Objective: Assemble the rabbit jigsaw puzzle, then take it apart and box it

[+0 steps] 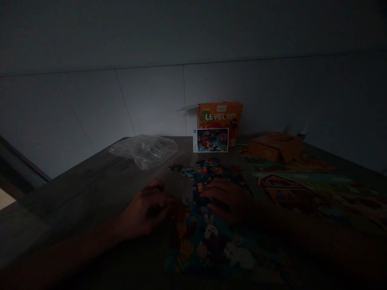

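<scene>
A partly assembled jigsaw puzzle (211, 231) with white rabbits and flowers lies before me in very dim light. My right hand (228, 199) rests palm down on its middle, fingers stretched out and slightly apart. At the puzzle's left edge is my left hand (146, 211), its fingers curled and the thumb and index finger brought close together. Whatever may be between those fingertips is too dark to make out. Joined puzzle pieces (181, 170) stick out at the puzzle's upper left, beyond both hands.
A picture card (212, 141) leans against an orange "LEVEL UP!" box (222, 112) near the wall. Left of them lies a clear plastic bag (148, 149). On the right are another orange box (275, 147) and a farm-scene puzzle (311, 197).
</scene>
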{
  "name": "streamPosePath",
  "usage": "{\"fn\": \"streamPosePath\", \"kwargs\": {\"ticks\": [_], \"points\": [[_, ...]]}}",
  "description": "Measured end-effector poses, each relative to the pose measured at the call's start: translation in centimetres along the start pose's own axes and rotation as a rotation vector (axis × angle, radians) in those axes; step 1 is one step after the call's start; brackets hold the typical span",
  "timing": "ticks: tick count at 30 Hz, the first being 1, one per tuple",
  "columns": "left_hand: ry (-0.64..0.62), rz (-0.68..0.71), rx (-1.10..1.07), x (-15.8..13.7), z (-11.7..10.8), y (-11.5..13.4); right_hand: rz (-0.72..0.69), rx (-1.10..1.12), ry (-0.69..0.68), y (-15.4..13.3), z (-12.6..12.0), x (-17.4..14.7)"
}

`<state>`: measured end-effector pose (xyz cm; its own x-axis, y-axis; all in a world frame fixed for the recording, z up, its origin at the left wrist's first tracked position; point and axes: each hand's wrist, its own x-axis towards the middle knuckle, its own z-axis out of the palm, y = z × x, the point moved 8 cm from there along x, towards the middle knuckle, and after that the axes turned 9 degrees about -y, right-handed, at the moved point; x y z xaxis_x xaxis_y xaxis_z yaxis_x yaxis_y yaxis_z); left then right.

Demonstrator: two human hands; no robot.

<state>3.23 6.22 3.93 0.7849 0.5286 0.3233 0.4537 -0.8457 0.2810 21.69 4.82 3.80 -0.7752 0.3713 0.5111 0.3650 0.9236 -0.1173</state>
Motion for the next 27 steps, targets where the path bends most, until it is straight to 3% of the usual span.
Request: {"fn": "streamPosePath", "kwargs": {"ticks": [4,11,20,27], "points": [[-0.070,-0.042,0.019,0.3,0.4,0.1,-0.001,-0.003,0.010,0.0,-0.1,0.0],[-0.313,0.070,-0.063,0.9,1.6,1.8,0.006,0.003,-0.003,0.0,-0.1,0.0],[-0.318,-0.016,-0.052,0.3,1.4,0.7,-0.010,-0.005,-0.012,-0.1,0.1,0.1],[-0.235,-0.048,-0.073,0.0,0.7,-1.2,-0.051,0.023,-0.004,-0.5,-0.2,0.3]]}}
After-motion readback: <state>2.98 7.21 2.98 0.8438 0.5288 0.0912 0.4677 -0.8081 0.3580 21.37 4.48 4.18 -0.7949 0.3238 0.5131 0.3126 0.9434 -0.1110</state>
